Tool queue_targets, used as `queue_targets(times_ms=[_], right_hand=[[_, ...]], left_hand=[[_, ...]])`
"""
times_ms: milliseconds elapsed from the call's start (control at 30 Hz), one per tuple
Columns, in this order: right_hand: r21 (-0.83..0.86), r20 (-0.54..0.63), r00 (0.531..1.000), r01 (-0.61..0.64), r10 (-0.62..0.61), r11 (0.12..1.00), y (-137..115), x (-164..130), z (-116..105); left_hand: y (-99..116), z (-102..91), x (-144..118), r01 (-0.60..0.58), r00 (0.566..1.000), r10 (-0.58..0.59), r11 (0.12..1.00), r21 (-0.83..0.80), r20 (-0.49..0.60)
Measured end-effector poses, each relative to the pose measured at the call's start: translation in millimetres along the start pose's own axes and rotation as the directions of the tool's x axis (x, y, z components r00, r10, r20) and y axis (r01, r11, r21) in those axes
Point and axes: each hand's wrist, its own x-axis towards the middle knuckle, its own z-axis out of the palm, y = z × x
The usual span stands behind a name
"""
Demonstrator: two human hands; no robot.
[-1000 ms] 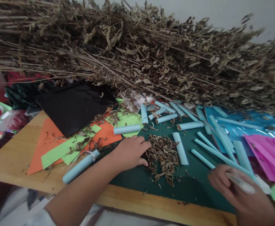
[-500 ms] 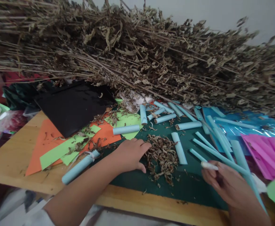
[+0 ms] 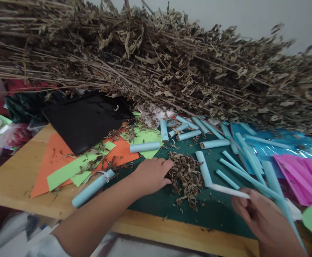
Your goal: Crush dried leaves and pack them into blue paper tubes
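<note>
While the left hand [image 3: 151, 175] rests loosely curled beside the dried leaf pile [image 3: 186, 176] on the green mat [image 3: 220, 214], the right hand [image 3: 262, 219] pinches a thin white paper stick [image 3: 229, 191] near its end, which looks light and easily bent.

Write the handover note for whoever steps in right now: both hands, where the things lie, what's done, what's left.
Left hand: flat on the green mat, fingertips against the pile of dried leaves; holding nothing.
Right hand: grip shut on a thin white paper strip that points toward the pile.
Around: light blue paper rolls across the mat, one longer blue roll by the left forearm, dried stalks heaped behind.
Done: many rolls lie finished.
Left: the leaf pile sits loose and unwrapped.
</note>
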Motion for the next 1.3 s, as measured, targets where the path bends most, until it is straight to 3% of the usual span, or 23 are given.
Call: queue_targets(times_ms=[133, 267, 400, 533, 667, 800, 900, 1033, 1167, 1300], right_hand=[[-0.118, 0.070, 0.996, -0.047, 0.056, 0.992, -3.3, 1.8, 3.1], [0.113, 0.075, 0.997, -0.031, 0.023, 0.993, -5.7, 4.8, 6.5], [-0.024, 0.053, 0.994, -0.099, 0.100, 0.995, -4.2, 8.6, 10.6], [0.174, 0.095, 0.995, -0.060, 0.044, 0.983, -5.0, 11.5, 11.4], [-0.046, 0.116, 0.992, -0.053, 0.058, 0.998, -7.2, 13.9, 8.7], [0.053, 0.167, 0.985, 0.031, -0.039, 0.998, -7.2, 16.0, 8.3], [-0.113, 0.185, 0.982, -0.005, 0.026, 0.994, -7.7, 18.9, 12.2], [0.081, 0.199, 0.979, 0.026, -0.042, 0.996, -9.7, 22.7, 17.1], [-0.092, 0.193, 0.981, -0.012, 0.030, 0.996, -10.5, 24.4, 19.2], [0.075, 0.185, 0.983, -0.002, -0.012, 0.997, -7.8, 24.2, 17.9]], left_hand=[[-8.4, -13.0, -3.3, 0.012, 0.999, -0.016, 0.991, -0.131, -0.029], [-12.2, -18.9, -4.5, -0.023, 0.996, 0.011, 0.989, -0.146, -0.084], [-14.9, -12.3, -3.7, -0.024, 0.998, 0.020, 0.997, -0.073, -0.062], [-17.9, -4.3, -2.5, -0.038, 0.999, 0.039, 0.999, 0.028, -0.017], [-18.1, 0.6, 0.1, -0.093, 0.996, 0.094, 0.995, 0.039, -0.003], [-19.4, 3.8, 4.2, -0.102, 0.995, 0.102, 0.995, 0.013, -0.012], [-22.0, 5.3, 6.7, -0.099, 0.995, 0.099, 0.995, -0.007, -0.018], [-24.2, 6.4, 8.1, -0.077, 0.997, 0.077, 0.997, -0.015, -0.020], [-23.9, 6.6, 8.3, -0.072, 0.997, 0.072, 0.997, -0.018, -0.019], [-23.1, 6.0, 8.6, -0.069, 0.997, 0.069, 0.997, -0.018, -0.018]])
